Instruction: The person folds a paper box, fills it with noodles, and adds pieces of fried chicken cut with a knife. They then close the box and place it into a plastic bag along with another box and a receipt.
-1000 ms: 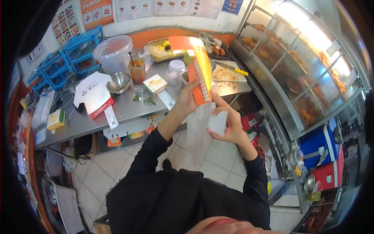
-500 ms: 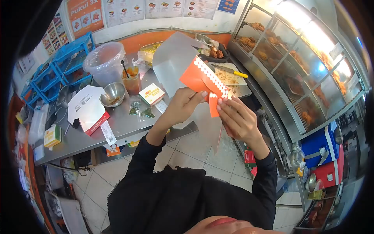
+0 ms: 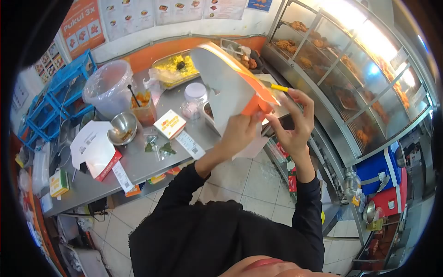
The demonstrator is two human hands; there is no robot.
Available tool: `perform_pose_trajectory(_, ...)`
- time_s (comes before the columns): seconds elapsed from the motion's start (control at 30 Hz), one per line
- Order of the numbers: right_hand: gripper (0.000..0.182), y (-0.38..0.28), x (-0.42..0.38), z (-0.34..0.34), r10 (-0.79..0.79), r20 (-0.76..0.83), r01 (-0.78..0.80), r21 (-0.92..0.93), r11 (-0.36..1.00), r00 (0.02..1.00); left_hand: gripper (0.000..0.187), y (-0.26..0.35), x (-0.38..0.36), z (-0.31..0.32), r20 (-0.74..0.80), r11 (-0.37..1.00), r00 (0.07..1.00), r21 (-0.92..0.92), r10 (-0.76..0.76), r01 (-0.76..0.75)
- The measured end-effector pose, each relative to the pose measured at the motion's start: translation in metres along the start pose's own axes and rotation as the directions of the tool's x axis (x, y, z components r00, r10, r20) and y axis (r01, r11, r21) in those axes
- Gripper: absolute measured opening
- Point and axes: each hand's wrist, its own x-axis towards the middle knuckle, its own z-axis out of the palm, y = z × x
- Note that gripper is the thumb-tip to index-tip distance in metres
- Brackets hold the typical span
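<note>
A large orange and white sheet of card (image 3: pixel 226 76) is held up in front of me, its grey-white side facing left. My left hand (image 3: pixel 242 131) pinches its lower orange part. Close to the card's right corner is my right hand (image 3: pixel 295 117), its fingers spread and curved, the thumb near the orange edge; nothing shows between them. Behind the card a yellow-handled knife (image 3: pixel 278 87) lies on a cutting board, partly hidden. On the counter to the left are a small yellow and white box (image 3: pixel 169 123), an opened white and red box (image 3: pixel 94 147) and a steel bowl (image 3: pixel 123 129).
A metal counter (image 3: pixel 152 161) carries a plastic-lined bucket (image 3: pixel 110 87), a tray of yellow food (image 3: pixel 177 67), a sauce container (image 3: pixel 144 108) and a pink-lidded tub (image 3: pixel 195 92). Blue racks (image 3: pixel 60 97) stand left. A glass cabinet (image 3: pixel 341 78) of fried food stands right.
The card has turned more edge-on, and its row of white shapes no longer shows clearly. My right hand has come off it and opened. The view has shifted, uncovering the yellow food tray and pink-lidded tub.
</note>
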Motion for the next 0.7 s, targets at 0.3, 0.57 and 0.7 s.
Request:
perform_pose_trajectory(0.3,0.033,0.061,0.013,-0.017,-0.441,0.209,0.462,-0.062,0.885,0.873,0.014,-0.034,0.031,0.057,-0.094,0.977,0.975,-0.083,-0.202,0.194)
perform_pose_trajectory(0.57,0.035,0.142,-0.015,-0.021,-0.238,0.19,0.234,0.044,0.971,0.952,0.021,-0.025,0.084,0.109,-0.174,0.992,0.982,0.108,0.077,-0.059)
perform_pose_trajectory(0.7,0.028,0.139,-0.031,-0.014,0.08,0.013,-0.081,0.213,0.974,0.997,0.025,-0.03,0.103,0.133,-0.1,1.0,0.995,-0.005,0.03,-0.031)
